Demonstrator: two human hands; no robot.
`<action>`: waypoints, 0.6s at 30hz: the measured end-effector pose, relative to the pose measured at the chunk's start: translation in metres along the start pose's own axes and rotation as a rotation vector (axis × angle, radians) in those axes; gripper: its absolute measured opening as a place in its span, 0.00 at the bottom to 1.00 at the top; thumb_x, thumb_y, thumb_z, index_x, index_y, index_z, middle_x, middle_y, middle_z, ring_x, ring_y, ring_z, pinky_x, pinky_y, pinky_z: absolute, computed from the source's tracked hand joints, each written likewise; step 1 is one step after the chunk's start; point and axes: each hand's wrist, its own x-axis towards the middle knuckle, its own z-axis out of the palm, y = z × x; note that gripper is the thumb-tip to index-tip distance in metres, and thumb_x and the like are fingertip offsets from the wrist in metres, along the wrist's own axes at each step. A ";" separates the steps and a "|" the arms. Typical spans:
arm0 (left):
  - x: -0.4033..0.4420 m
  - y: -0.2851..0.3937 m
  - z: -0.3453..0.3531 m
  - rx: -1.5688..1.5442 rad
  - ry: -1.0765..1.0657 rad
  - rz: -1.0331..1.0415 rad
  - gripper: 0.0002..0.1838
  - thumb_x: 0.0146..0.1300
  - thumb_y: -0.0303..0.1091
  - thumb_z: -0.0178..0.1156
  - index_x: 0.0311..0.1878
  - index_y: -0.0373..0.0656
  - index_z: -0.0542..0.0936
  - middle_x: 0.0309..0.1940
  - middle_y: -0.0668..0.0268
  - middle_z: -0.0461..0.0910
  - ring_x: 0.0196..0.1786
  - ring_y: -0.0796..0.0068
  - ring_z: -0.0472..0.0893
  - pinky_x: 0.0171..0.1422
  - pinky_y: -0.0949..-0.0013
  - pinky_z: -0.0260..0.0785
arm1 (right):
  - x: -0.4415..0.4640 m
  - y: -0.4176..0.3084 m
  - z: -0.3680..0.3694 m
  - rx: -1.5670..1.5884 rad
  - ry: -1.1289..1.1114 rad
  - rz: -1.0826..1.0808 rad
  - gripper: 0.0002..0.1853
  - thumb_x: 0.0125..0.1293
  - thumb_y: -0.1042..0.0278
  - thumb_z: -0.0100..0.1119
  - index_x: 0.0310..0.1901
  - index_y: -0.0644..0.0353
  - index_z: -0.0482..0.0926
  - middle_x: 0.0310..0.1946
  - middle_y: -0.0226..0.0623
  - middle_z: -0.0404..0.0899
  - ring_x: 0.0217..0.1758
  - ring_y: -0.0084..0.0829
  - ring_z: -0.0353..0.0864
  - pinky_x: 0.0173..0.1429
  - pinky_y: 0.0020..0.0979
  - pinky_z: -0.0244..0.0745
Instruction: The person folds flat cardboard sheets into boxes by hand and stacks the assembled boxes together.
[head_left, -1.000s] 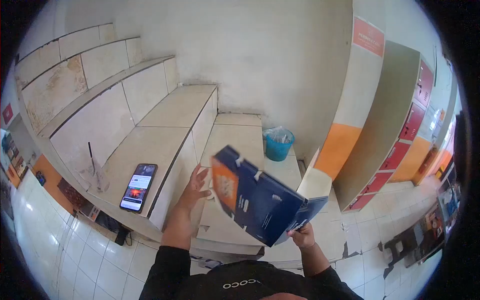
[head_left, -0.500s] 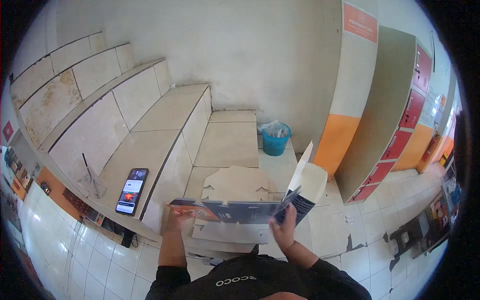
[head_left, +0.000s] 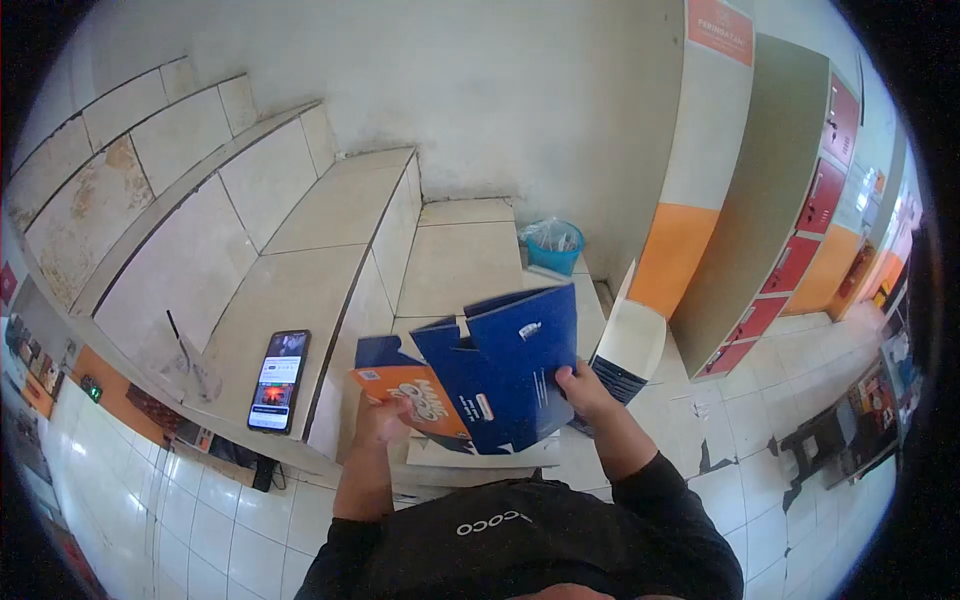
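Observation:
A partly folded cardboard box [head_left: 515, 375], blue with an orange printed panel, is held up in front of me over the tiled step. At its left, my left hand [head_left: 385, 420] grips the lower edge of the orange panel. My right hand [head_left: 588, 388] is closed on the blue panel's right edge, thumb on the printed face. Several flaps stick up along the top. Just right of the box stands another piece of cardboard [head_left: 632, 335], pale inside with dark print at its lower part. Pale card [head_left: 480, 453] lies beneath the box.
A phone [head_left: 279, 382] with a lit screen rests on the higher step to the left, near a clear plastic cup [head_left: 195, 375] with a straw. Behind the box is a blue bucket [head_left: 552, 247] lined with plastic. Red-doored lockers [head_left: 790, 265] stand at right.
The box has been raised and tilted, so its blue and orange outer faces now show broadly. My right hand has moved up slightly to its right edge. The camera view has shifted a little.

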 end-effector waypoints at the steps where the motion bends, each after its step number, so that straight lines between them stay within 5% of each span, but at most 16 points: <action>1: 0.006 -0.009 -0.001 0.002 0.025 0.001 0.29 0.44 0.26 0.70 0.52 0.38 0.71 0.45 0.63 0.78 0.49 0.67 0.78 0.53 0.63 0.72 | 0.007 0.001 0.001 0.023 -0.009 -0.019 0.48 0.53 0.28 0.54 0.59 0.70 0.64 0.50 0.44 0.74 0.52 0.33 0.72 0.55 0.32 0.68; 6: 0.024 -0.024 0.007 -0.093 0.069 0.027 0.25 0.44 0.24 0.68 0.49 0.37 0.72 0.43 0.64 0.78 0.47 0.66 0.79 0.50 0.64 0.73 | 0.019 -0.022 0.024 0.313 0.004 0.027 0.47 0.55 0.29 0.52 0.59 0.69 0.65 0.49 0.45 0.74 0.51 0.33 0.74 0.56 0.33 0.68; 9: 0.024 -0.024 -0.018 -0.006 -0.048 0.046 0.23 0.41 0.20 0.66 0.45 0.38 0.75 0.40 0.62 0.79 0.43 0.66 0.80 0.45 0.63 0.75 | 0.027 0.003 0.004 0.249 -0.016 -0.161 0.45 0.54 0.31 0.56 0.58 0.68 0.66 0.48 0.45 0.75 0.52 0.31 0.73 0.57 0.34 0.67; 12: 0.021 -0.015 -0.033 0.109 -0.050 0.231 0.18 0.41 0.25 0.68 0.40 0.37 0.77 0.30 0.60 0.80 0.32 0.66 0.81 0.36 0.65 0.76 | -0.004 -0.064 -0.010 -0.261 -0.332 -0.411 0.46 0.46 0.35 0.66 0.57 0.68 0.68 0.49 0.45 0.74 0.54 0.32 0.72 0.58 0.36 0.66; 13: 0.019 -0.006 -0.017 0.129 0.030 0.302 0.16 0.44 0.28 0.70 0.37 0.36 0.79 0.23 0.58 0.80 0.26 0.66 0.81 0.33 0.66 0.77 | -0.003 -0.059 -0.011 -0.231 -0.447 -0.484 0.45 0.44 0.39 0.69 0.56 0.68 0.69 0.50 0.45 0.74 0.55 0.33 0.72 0.58 0.36 0.66; 16: 0.025 0.002 -0.024 0.073 -0.319 0.240 0.12 0.50 0.33 0.67 0.34 0.37 0.78 0.22 0.56 0.79 0.25 0.68 0.80 0.32 0.70 0.75 | -0.006 -0.031 -0.008 -0.126 -0.790 -0.565 0.41 0.39 0.51 0.75 0.54 0.68 0.71 0.50 0.45 0.75 0.56 0.37 0.72 0.59 0.37 0.65; 18: 0.022 -0.013 -0.027 0.044 -0.325 0.051 0.18 0.47 0.41 0.70 0.33 0.38 0.75 0.22 0.59 0.77 0.25 0.71 0.78 0.29 0.73 0.71 | -0.015 -0.015 0.003 -0.044 -1.001 -0.463 0.38 0.39 0.57 0.75 0.52 0.69 0.72 0.50 0.47 0.75 0.56 0.40 0.72 0.60 0.37 0.64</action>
